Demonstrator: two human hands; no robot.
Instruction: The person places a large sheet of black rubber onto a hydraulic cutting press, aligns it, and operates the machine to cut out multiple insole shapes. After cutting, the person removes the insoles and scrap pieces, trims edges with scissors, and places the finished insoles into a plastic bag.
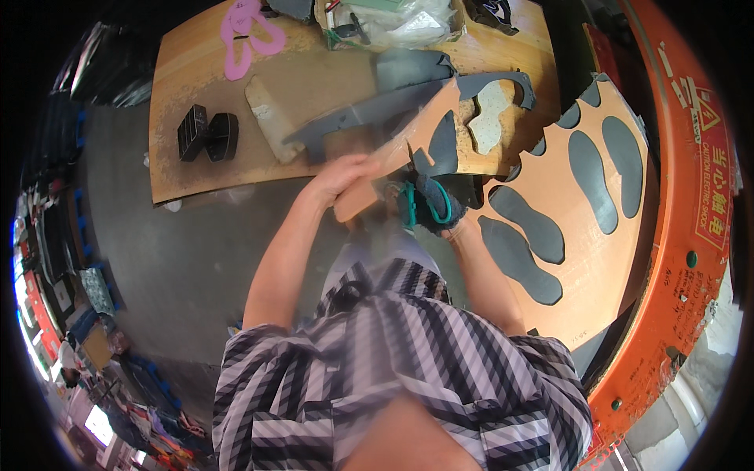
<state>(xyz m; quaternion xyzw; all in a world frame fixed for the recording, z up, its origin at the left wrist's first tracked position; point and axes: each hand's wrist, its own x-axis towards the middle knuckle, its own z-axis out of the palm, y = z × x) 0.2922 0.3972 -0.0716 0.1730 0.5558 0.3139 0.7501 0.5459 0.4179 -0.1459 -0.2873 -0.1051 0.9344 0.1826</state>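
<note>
My bare left hand is closed on a tan sheet offcut, a long, uneven strip that slants up to the right over the table edge. Close by on the right, my right hand, in a dark glove, is closed round the green-handled scissors. The blades point up toward the offcut; motion blur hides whether they touch it. A smaller tan flap hangs below my left hand. Just beyond the scissors lies a dark grey piece.
On the wooden table lie black blocks, a pink template, a long grey strip and a cream speckled piece. A plastic-filled box stands behind. To the right, a tan sheet bears dark sole shapes beside an orange frame.
</note>
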